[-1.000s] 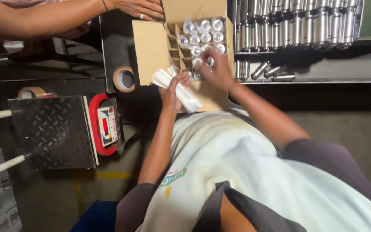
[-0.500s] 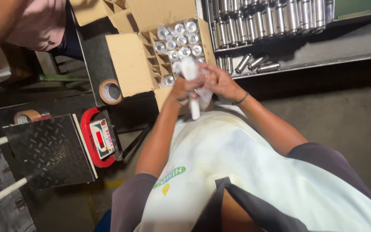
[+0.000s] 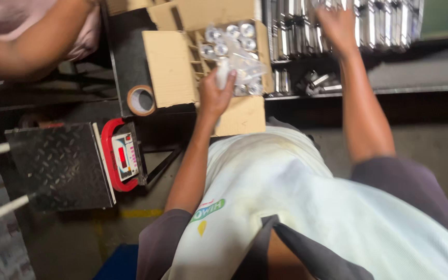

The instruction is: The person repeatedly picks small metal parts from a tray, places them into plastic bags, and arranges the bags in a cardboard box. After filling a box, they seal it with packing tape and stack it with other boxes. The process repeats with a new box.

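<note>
The left hand (image 3: 214, 96) is gripping a white wrapped part (image 3: 223, 72), fingers curled around it, over the divided cardboard box (image 3: 169, 67). At two o'clock, the right hand (image 3: 338, 28) is reaching into the rows of metal cylinders (image 3: 385, 23); its fingers are blurred, so I cannot tell their state.

box (image 3: 171, 67): matt brown cardboard, paper dividers | cans (image 3: 227, 39): shiny metal tops under clear glossy plastic wrap | rack cans (image 3: 385, 23): bright polished metal | scale platform (image 3: 58, 163): dark rough tread-plate metal | scale head (image 3: 122, 154): glossy red plastic | tape roll (image 3: 141, 100): smooth brown
</note>
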